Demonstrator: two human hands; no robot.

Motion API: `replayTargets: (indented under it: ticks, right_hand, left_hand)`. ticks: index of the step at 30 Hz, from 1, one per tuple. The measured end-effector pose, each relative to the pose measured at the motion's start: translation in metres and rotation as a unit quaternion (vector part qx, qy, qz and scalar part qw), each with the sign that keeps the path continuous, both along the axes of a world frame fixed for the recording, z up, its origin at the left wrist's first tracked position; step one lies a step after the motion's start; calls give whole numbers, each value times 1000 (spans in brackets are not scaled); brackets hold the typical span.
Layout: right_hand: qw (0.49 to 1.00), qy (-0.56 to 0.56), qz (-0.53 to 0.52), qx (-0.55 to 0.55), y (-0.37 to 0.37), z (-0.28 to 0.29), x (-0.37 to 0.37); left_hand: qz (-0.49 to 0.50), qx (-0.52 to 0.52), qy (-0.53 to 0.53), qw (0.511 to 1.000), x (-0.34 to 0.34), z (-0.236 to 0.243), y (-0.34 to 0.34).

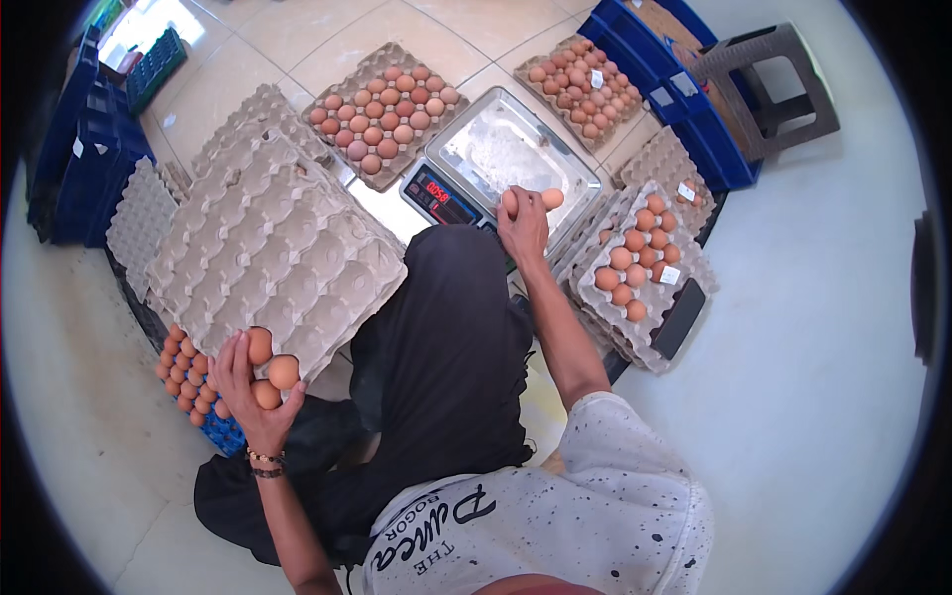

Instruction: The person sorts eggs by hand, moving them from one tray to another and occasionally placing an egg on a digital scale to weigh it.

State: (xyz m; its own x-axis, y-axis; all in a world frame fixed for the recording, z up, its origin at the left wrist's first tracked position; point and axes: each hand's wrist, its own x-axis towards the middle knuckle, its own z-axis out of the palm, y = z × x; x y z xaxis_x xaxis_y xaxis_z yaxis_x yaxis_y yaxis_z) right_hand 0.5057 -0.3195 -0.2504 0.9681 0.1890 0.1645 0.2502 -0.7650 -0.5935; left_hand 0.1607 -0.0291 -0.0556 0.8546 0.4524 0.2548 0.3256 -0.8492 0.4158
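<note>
My left hand [260, 412] is curled around eggs [284, 373] at the near corner of a large stack of grey carton trays [268, 248] on my left. My right hand [523, 226] grips an egg [509, 203] over the near part of the steel scale [501, 149], with another egg [552, 198] beside its fingers. The scale's red-lit display [439, 193] is just left of that hand. My dark-clad leg [426, 377] lies between my arms.
Trays of eggs sit behind the scale [382, 114] [580, 84], at lower left [183, 372] and on stacked trays [640, 258] at right, beside a black slab [679, 319]. Blue crates [94, 169] [645, 74] stand at both sides, with a grey stool [813, 94] at back right.
</note>
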Motion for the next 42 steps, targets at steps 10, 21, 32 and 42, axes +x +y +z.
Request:
replayTargets:
  ticks: [10, 21, 32, 42]
  right_hand:
    - [997, -21, -75, 8, -33, 4, 20]
    - [994, -51, 7, -92, -75, -38, 87]
    - [857, 12, 400, 326, 120, 244, -155]
    - [855, -107, 474, 182, 130, 231, -174]
  left_hand:
    - [-4, 4, -4, 1000, 0, 5, 0]
    - [-11, -3, -21, 1000, 2, 5, -3]
    - [14, -7, -46, 999, -14, 11, 3]
    - [12, -28, -62, 998, -17, 9, 3]
